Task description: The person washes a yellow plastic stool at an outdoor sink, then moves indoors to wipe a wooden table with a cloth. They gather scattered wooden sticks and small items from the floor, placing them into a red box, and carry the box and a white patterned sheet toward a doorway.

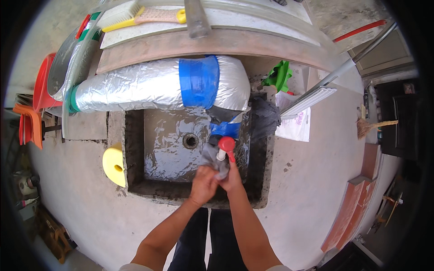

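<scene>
My left hand [204,184] and my right hand [233,176] meet over the near right part of a concrete sink [268,183]. Between them they grip a wet grey cloth [222,167], bunched beneath the white spout of a tap with a red handle [226,144]. The fingers of my right hand come up close to the handle's lower end. Shallow water glistens across the sink floor around a round drain [190,140]. A pipe wrapped in silver foil [129,89] and blue tape [199,81] bends down to the tap.
A dark grey cloth [264,117] hangs over the right rim. On the left, a yellow roll-shaped object [113,166] touches the sink's outer wall. A scrub brush [142,16] lies on the boards above. A metal pole [325,81] slants at right, near a white bag [298,123].
</scene>
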### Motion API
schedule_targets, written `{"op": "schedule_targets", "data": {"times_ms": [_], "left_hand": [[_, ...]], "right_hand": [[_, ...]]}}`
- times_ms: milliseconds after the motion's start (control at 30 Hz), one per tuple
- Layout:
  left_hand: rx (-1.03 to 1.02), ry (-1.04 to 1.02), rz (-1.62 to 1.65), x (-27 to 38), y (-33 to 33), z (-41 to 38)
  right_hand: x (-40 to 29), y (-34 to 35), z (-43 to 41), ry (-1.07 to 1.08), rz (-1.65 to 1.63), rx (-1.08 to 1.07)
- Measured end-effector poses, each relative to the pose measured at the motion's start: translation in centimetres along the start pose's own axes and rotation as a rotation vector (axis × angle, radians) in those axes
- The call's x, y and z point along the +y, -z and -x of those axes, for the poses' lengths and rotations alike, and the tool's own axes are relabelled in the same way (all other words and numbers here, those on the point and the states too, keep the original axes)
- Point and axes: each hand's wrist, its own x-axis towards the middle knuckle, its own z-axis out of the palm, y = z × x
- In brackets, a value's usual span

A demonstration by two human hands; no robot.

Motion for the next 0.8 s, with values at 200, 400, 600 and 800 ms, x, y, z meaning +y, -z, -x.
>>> {"op": "schedule_targets", "data": {"times_ms": [200,400,600,800], "left_hand": [[-0.068,-0.064,-0.045,2.7,-0.7,1.3],[0.319,0.606,-0.077,-6.2,-2.3,-2.6],[0.46,1.026,1.152,-7.2,-2.8,-4.0],[-0.05,0.557,0.597,-5.1,-0.1,-4.9]], "right_hand": [[3.5,1.0,-0.3,0.356,0.248,-0.276],[4.3,1.8,-2.8,0.139,0.081,-0.103],[0.4,-0.8,-0.6,0.069,0.135,-0.034],[0.1,-1.6,-0.1,0.103,0.27,0.175]]}}
